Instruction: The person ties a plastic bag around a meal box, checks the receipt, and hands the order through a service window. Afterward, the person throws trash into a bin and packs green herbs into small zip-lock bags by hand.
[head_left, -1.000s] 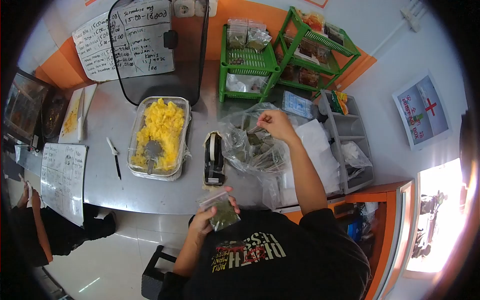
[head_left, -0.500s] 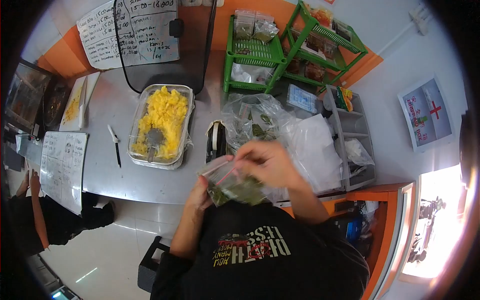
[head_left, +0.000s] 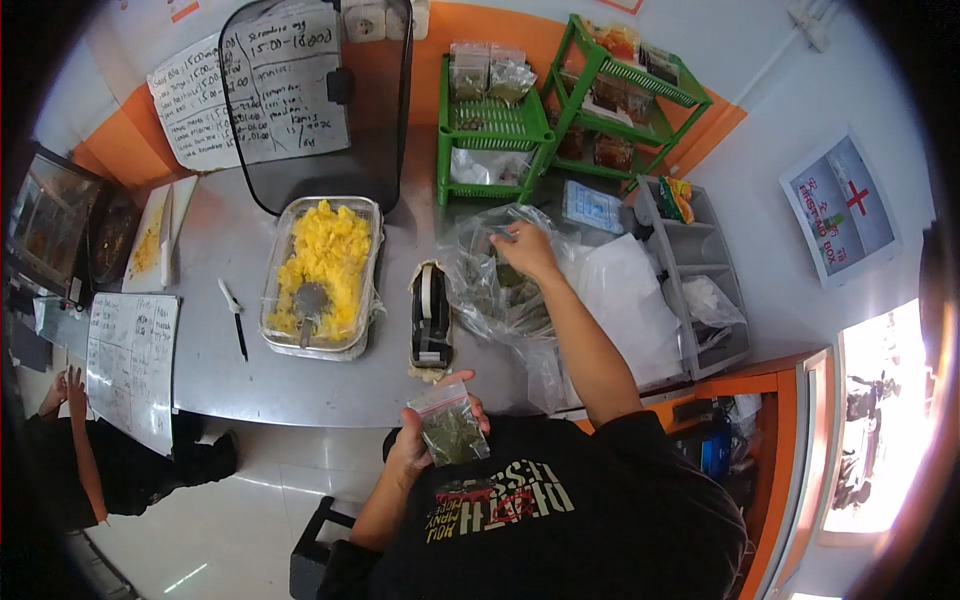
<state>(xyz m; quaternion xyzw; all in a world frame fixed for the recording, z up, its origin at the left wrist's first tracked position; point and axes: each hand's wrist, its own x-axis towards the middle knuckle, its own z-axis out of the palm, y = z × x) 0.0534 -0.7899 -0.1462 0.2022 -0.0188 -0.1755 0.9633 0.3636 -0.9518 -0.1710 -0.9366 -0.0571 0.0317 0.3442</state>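
Item, six o'clock: from afar I am viewing the left hand [head_left: 413, 441] pinching a green-filled zip bag [head_left: 455, 433] between thumb and fingers, apparently for steadiness. Item, one o'clock: the right hand [head_left: 525, 250] is hanging over a clear sack [head_left: 463, 262], fingers bunched; grip, I cannot tell.

The right hand [head_left: 525, 247] is no longer at the pouch [head_left: 455, 432]; it is back over the big bag [head_left: 468, 268], well ahead of the left hand [head_left: 408, 445]. The pouch, where both hands met half a second ago, now sits straighter in the left hand alone.
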